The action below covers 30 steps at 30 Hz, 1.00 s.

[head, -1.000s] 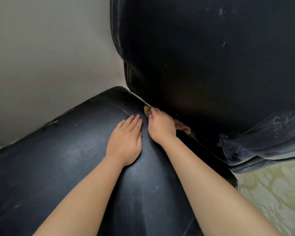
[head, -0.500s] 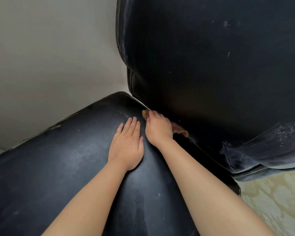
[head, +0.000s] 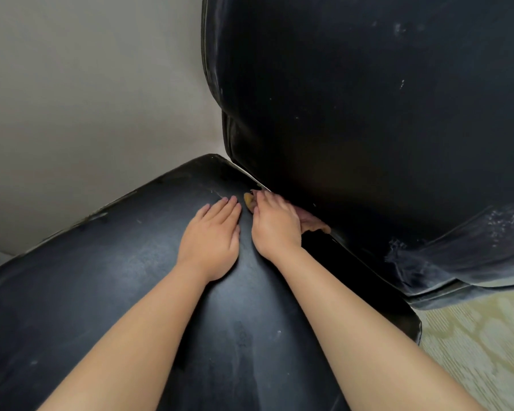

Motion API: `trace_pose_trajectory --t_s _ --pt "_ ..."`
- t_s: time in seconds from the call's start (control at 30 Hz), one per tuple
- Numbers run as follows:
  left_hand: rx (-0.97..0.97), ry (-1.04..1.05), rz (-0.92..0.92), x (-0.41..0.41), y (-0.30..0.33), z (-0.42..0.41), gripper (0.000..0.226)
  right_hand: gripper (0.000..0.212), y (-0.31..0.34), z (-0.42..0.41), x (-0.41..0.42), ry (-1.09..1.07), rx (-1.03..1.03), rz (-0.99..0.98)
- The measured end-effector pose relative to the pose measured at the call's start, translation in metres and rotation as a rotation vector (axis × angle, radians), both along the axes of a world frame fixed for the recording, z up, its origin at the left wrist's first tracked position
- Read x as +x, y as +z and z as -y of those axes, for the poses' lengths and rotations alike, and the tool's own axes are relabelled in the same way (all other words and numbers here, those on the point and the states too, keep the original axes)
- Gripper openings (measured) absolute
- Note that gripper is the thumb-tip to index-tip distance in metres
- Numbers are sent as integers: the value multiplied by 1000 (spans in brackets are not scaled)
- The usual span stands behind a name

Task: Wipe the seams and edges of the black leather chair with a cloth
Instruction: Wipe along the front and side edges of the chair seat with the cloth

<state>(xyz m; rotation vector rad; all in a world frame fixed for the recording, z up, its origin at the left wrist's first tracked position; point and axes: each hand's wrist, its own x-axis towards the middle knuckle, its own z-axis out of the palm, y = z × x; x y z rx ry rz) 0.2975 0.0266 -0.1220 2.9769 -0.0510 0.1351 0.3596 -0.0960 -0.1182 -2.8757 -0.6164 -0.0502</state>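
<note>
So here's my view from the headcam. My left hand (head: 211, 237) is lying flat on the seat (head: 107, 292) of the black leather chair (head: 353, 114), palm down, fingers straight and close together, holding nothing, just resting on the leather. My right hand (head: 275, 225) is right beside it, nearly touching, jammed up against the crease where the seat meets the backrest (head: 368, 99). Those fingers are curled over a tan cloth (head: 313, 223), pushing it down into the crease. I only see bits of the cloth: a small yellowish tip (head: 247, 199) poking out past my fingertips, and a bigger bunch sticking out on the thumb side, toward the backrest. Can't tell how the thumb sits, it's buried. Leather is dusty and scuffed, with whitish flaky patches low on the backrest. Pale wall (head: 86, 99) behind the seat, patterned carpet (head: 481, 345) beyond the seat's right edge.
</note>
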Motion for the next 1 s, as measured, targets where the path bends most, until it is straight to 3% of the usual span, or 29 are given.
trace_pose_trajectory --t_s 0.27,0.4,0.6,0.83,1.0 --pt "75 86 -27 1 -3 2 80 44 0 -9 17 -44 67 -41" --pt "25 98 -1 2 -3 3 79 48 -3 3 -22 33 63 21" --pt "-19 149 99 0 -7 3 65 48 -1 -17 9 28 20 -9" --pt "29 193 6 1 -4 3 77 42 9 -33 38 -50 33 -142" --pt "16 202 19 4 -5 2 81 47 5 -20 12 33 32 -33"
